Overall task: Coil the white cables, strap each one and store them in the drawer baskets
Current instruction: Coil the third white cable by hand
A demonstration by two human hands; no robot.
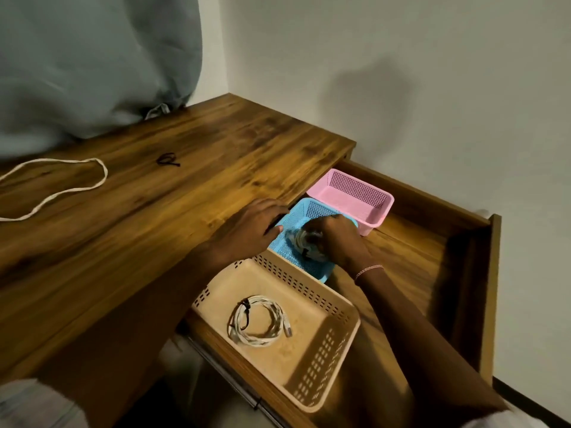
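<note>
The open wooden drawer [432, 242] holds three baskets in a row. Inside the blue basket [304, 211], my right hand [340, 239] is closed around a coiled white cable [304, 242] with a dark strap. My left hand [253, 227] rests flat on the desk edge, its fingers touching the blue basket's rim. In the beige basket [324, 350] nearest me lies another coiled white cable [258, 319], bound by a black strap. The pink basket [370, 211] at the far end holds nothing. A loose white cable [61, 186] lies uncoiled at the desk's left. A black strap [167, 160] sits mid-desk.
The wooden desk [154, 211] stands in a corner against white walls. A grey-blue curtain [92, 63] hangs over the desk's back left. The drawer's front panel [491, 288] juts out on the right.
</note>
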